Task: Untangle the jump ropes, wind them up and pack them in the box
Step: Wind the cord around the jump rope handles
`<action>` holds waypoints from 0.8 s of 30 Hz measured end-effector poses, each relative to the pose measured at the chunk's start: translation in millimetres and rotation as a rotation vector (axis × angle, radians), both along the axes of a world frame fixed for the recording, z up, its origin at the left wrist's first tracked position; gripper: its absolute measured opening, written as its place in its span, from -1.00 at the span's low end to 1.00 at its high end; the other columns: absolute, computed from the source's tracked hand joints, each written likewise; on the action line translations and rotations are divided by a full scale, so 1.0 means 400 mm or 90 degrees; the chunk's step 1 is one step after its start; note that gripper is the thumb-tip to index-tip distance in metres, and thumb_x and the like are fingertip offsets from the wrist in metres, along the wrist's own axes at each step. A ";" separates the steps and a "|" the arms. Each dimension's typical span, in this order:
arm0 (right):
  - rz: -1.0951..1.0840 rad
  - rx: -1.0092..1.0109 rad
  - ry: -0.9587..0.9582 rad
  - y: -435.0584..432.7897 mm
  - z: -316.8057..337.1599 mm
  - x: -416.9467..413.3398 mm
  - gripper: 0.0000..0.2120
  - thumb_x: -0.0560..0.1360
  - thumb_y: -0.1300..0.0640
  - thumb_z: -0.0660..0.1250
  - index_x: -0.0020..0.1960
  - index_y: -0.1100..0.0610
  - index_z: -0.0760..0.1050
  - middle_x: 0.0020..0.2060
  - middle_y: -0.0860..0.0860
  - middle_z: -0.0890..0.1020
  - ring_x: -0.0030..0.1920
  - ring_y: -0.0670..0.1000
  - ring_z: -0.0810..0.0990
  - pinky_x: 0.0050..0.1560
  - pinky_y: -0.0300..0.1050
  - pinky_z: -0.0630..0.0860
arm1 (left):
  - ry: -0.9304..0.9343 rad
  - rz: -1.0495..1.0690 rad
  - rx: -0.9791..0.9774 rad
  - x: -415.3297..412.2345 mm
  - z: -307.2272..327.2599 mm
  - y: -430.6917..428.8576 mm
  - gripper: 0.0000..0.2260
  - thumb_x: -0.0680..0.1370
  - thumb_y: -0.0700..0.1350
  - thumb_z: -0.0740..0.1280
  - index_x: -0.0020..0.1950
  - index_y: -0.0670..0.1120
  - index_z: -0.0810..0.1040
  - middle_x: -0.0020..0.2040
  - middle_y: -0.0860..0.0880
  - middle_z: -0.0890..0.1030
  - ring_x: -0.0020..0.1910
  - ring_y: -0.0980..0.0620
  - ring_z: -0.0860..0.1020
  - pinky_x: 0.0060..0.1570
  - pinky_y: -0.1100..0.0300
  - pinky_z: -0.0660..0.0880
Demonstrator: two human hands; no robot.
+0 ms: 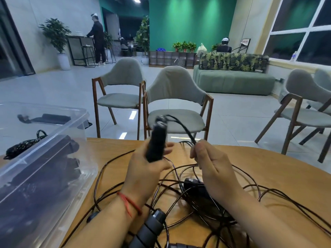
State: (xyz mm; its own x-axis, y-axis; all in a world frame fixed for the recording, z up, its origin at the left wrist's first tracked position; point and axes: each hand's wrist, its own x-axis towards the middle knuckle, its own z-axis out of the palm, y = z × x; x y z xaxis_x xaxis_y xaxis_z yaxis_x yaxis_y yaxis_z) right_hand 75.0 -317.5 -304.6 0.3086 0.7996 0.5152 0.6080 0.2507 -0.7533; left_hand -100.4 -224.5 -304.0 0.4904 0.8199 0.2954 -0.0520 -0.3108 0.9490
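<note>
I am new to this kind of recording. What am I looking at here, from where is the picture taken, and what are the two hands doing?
There is no machine here. These are a person's two bare hands, and the single picture comes from a camera worn on that person's head, looking forward and down. The left hand grips a black jump-rope handle upright. The right hand pinches the thin cord that comes out of the handle's top. On the wooden table lies a tangle of cords with more handles, one of them a grey handle beside the left forearm. A clear plastic box stands at the left with dark ropes inside.
</note>
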 end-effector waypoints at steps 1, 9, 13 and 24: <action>0.006 -0.020 -0.027 0.001 -0.004 0.001 -0.65 0.76 -0.07 0.09 -0.13 -0.06 0.50 -0.32 -0.07 0.51 -0.26 -0.03 0.49 -0.27 -0.19 0.37 | -0.073 -0.014 -0.067 0.002 0.005 0.004 -0.62 0.42 -0.18 0.43 0.24 -0.03 0.62 0.20 0.06 0.72 0.23 0.05 0.67 0.23 -0.12 0.56; 0.016 -0.162 -0.201 0.011 -0.033 -0.017 -0.64 0.73 -0.18 0.12 -0.16 -0.11 0.49 -0.36 -0.07 0.55 -0.28 -0.03 0.54 -0.30 -0.16 0.41 | -0.360 -0.124 -0.363 0.012 0.037 0.006 -0.49 0.44 -0.29 0.28 0.41 -0.24 0.47 0.28 -0.28 0.67 0.29 -0.29 0.64 0.35 -0.31 0.47; 0.018 -0.180 -0.220 0.012 -0.034 -0.012 -0.67 0.74 -0.17 0.14 -0.15 -0.15 0.48 -0.36 -0.08 0.56 -0.27 -0.05 0.55 -0.31 -0.27 0.36 | -0.357 -0.112 -0.382 0.013 0.043 -0.001 -0.61 0.41 -0.28 0.29 0.24 -0.24 0.56 0.09 -0.25 0.72 0.14 -0.29 0.70 0.33 -0.35 0.50; -0.104 -0.209 -0.281 -0.004 -0.005 -0.010 -0.64 0.65 -0.35 0.19 -0.20 -0.18 0.43 -0.36 -0.14 0.55 -0.28 -0.15 0.54 -0.34 -0.31 0.28 | -0.483 -0.007 -0.463 -0.007 0.037 0.049 -0.64 0.45 -0.25 0.38 0.24 -0.12 0.49 -0.21 -0.04 0.56 -0.19 -0.02 0.58 0.30 -0.25 0.52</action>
